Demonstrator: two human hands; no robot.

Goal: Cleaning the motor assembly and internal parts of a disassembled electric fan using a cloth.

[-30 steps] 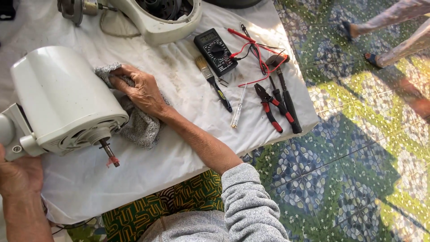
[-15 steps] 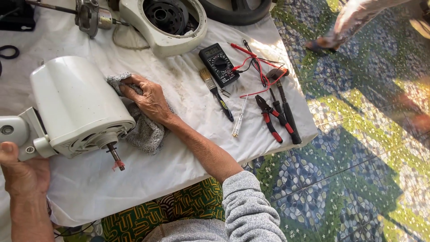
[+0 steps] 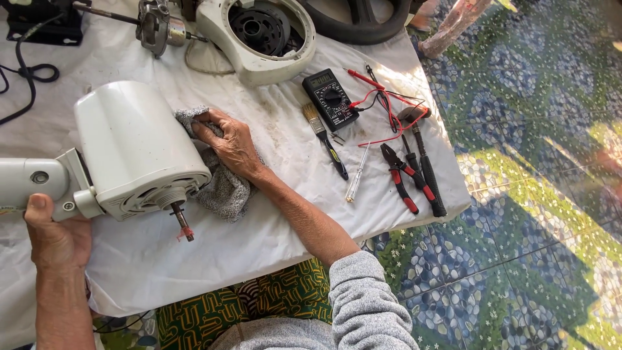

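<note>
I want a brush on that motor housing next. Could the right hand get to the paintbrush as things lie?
Probably yes. The right hand presses a grey rag to the housing; the paintbrush lies just beyond it on bare cloth, nothing between. It would have to drop the rag first.

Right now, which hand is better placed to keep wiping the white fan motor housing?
The right hand: it presses the grey cloth against the white fan motor housing. The left hand grips the fan's neck, steadying it.
</note>
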